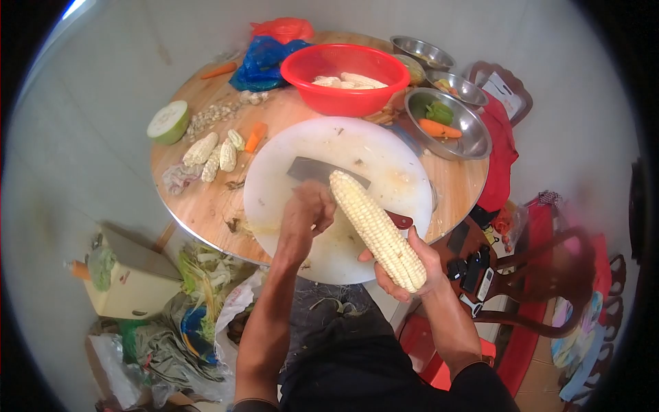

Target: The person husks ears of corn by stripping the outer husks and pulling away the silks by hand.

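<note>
A peeled ear of corn [376,230] with pale kernels lies in my right hand [419,264], whose fingers wrap round its thick lower end. It points up and to the left over the white round cutting board [274,158]. My left hand [310,206] is beside the corn's tip with its fingers curled in. Whether anything is pinched there cannot be made out. Under the corn a cleaver rests on the board, its dark blade [312,169] behind my left hand and its red-brown handle [399,220] to the right. Bits of husk and silk dot the board.
A red basin [292,74] with corn ears stands behind the board. Metal bowls, one holding a carrot [439,128], are at the right. Small corn ears [228,156], carrot pieces and a cut gourd [168,122] lie left. Husks [206,271] fill a bag below.
</note>
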{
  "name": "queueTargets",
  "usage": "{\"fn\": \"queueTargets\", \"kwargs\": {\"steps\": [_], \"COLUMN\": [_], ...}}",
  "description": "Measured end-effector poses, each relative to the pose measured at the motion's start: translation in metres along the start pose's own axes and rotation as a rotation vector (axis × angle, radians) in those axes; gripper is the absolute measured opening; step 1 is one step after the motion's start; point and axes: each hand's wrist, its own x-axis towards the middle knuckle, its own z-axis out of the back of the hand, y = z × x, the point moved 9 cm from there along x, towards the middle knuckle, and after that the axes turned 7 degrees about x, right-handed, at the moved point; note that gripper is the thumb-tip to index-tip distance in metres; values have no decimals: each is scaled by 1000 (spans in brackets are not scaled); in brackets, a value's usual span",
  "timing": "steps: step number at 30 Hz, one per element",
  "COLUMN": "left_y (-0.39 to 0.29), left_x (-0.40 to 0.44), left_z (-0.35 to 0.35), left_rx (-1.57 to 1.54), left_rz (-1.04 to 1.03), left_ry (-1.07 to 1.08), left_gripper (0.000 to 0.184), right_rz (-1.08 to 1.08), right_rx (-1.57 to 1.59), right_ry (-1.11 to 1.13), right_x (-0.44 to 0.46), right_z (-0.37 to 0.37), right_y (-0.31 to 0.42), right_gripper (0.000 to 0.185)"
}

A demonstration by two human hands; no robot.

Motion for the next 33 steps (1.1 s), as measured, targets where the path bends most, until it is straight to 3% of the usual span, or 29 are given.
{"fn": "queueTargets", "kwargs": {"steps": [2, 7, 11, 13, 14, 17, 18, 19, 21, 23, 25, 26, 28, 32, 33], "left_y": [0, -20, -23, -13, -7, 0, 1, 4, -5, -7, -29, -31, -33, -27, -14], "left_x": [2, 4, 1, 5, 8, 9, 8, 7, -2, -6, -15, -17, -17, -17, -13], "left_z": [-6, -10, 3, 32, 41, 40, 38, 35, 29, 32, 17, 15, 12, 13, 20], "left_rx": [1, 198, 174, 91, 26, 195, 294, 294, 472, 491, 1060, 1059, 1122, 968, 541], "left_rz": [44, -199, -358, -270, -265, -139, -125, -126, -258, -197, -461, -462, -356, -357, -165], "left_ry": [-7, 41, 21, -201, -199, -198, -160, -161, -245, -209, -183, -181, -170, -89, -61], "left_gripper": [35, 31, 30, 31, 27, 15, 31, 31, 54, 58, 59, 59, 57, 47, 45], "right_rz": [0, 19, 3, 16, 15, 11, 16, 22, 27, 34, 110, 111, 203, 335, 331], "right_rx": [-15, -39, -41, 80, 82, 70, 38, 5, -113, -230, -523, -523, -674, -933, -1018], "right_ry": [11, 78, 82, 323, 324, 261, 231, 202, 96, -15, -137, -139, -206, -368, -449], "right_x": [1, -2, -6, -9, -10, -10, -9, -8, -6, -5, -5, -4, -4, -6, -7], "right_z": [-1, -5, 1, -9, -7, -6, -5, -4, -6, -4, -1, -6, -13, -9, -13], "right_y": [-1, -1, -4, -4, -5, -2, -2, -1, 2, 7, 19, 21, 33, 43, 48], "right_gripper": [96, 94, 94, 91, 91, 91, 90, 89, 88, 87, 75, 75, 49, 44, 45]}}
